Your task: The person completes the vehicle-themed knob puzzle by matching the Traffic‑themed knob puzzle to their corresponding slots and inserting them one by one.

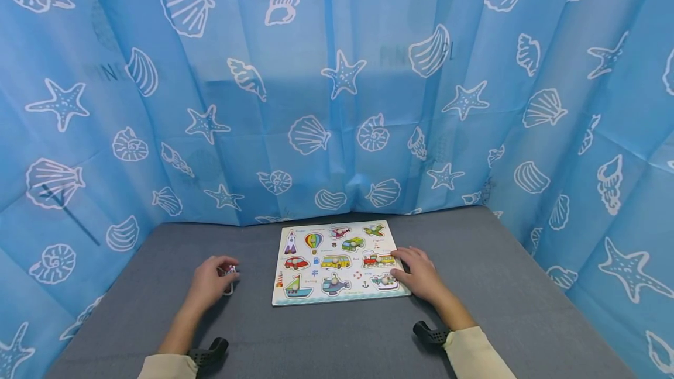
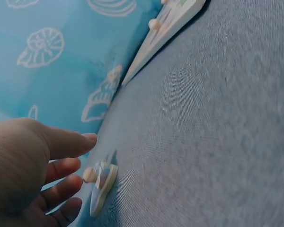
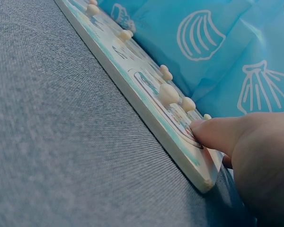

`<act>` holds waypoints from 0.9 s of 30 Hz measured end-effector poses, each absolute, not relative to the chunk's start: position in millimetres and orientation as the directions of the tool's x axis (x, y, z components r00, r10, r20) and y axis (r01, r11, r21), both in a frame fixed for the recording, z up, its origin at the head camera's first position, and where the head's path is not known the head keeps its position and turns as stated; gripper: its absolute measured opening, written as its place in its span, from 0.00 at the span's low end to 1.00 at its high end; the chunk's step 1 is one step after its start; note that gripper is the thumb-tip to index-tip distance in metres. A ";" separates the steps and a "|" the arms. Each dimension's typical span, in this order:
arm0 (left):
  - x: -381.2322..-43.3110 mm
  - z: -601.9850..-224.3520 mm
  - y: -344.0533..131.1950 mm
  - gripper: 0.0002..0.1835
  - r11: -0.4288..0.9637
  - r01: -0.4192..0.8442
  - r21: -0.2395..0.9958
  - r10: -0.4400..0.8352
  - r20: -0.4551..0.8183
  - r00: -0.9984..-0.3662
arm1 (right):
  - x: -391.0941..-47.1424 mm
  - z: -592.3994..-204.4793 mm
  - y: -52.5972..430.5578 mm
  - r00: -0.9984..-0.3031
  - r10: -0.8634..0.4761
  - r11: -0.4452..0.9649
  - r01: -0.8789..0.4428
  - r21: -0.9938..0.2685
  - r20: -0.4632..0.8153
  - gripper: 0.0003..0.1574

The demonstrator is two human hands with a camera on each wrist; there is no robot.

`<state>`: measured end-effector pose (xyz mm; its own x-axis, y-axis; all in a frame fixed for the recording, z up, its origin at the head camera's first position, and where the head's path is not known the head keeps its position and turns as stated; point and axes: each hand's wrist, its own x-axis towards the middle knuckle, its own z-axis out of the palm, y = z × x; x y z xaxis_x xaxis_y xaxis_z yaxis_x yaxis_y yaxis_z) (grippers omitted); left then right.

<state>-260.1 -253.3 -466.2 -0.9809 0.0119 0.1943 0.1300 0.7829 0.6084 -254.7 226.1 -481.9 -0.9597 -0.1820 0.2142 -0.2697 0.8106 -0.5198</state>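
Note:
A wooden knob puzzle board [image 1: 310, 299] lies on the grey table with vehicle pictures on it, among them a red car [image 1: 296, 263], a yellow bus [image 1: 336, 261] and a sailboat [image 1: 298, 287]. My right hand [image 1: 421, 276] rests at its right edge, with the thumb [image 3: 213, 132] on the board beside the ship piece [image 1: 385, 282]. Left of the board, my left hand [image 1: 209, 281] hovers with fingers loosely bent over a loose knobbed puzzle piece [image 2: 103, 189] lying on the table. Its fingertips are close to the wooden knob [image 2: 90, 174]; whether they touch cannot be told. The piece's picture is unclear.
Behind the table hangs a blue curtain [image 1: 295, 92] with white shells and starfish, reaching round both sides. A black wrist device [image 1: 209, 352] sits on my left wrist, and another black wrist device [image 1: 432, 334] on my right.

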 end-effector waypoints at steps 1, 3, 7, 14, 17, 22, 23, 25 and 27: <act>-260.4 -467.1 -254.9 0.12 0.784 0.119 0.609 0.005 0.186 -0.982 | -254.8 -481.9 226.2 -0.960 -0.181 0.810 -0.269 -0.520 0.214 0.27; -261.2 -468.5 -257.5 0.12 0.793 0.097 0.602 -0.012 0.174 -0.985 | -255.2 -481.9 226.2 -0.960 -0.180 0.811 -0.268 -0.520 0.214 0.27; -262.6 -469.4 -261.0 0.12 0.815 0.046 0.578 -0.052 0.152 -0.987 | -255.5 -482.3 226.2 -0.959 -0.181 0.811 -0.270 -0.518 0.216 0.27; -262.4 -467.7 -262.5 0.12 0.826 -0.001 0.564 -0.085 0.122 -0.989 | -256.0 -483.4 226.9 -0.956 -0.187 0.806 -0.281 -0.521 0.226 0.27; -261.9 -467.2 -263.0 0.11 0.816 -0.039 0.577 -0.111 0.090 -0.990 | -255.7 -483.6 226.9 -0.956 -0.189 0.804 -0.283 -0.523 0.226 0.27; -264.9 -463.5 -265.3 0.10 0.807 -0.084 0.584 -0.103 -0.001 -0.995 | -255.0 -483.2 226.7 -0.955 -0.184 0.803 -0.282 -0.525 0.232 0.27; -266.1 -462.6 -265.9 0.10 0.808 -0.087 0.583 -0.094 -0.017 -0.995 | -255.1 -483.4 226.9 -0.955 -0.185 0.805 -0.283 -0.522 0.232 0.27; -267.5 -460.0 -267.1 0.10 0.810 -0.081 0.581 -0.073 -0.037 -0.997 | -255.2 -483.2 227.0 -0.956 -0.184 0.808 -0.280 -0.518 0.229 0.27; -268.3 -457.3 -267.6 0.10 0.811 -0.077 0.579 -0.059 -0.051 -0.997 | -255.3 -483.3 227.1 -0.958 -0.184 0.811 -0.275 -0.517 0.221 0.27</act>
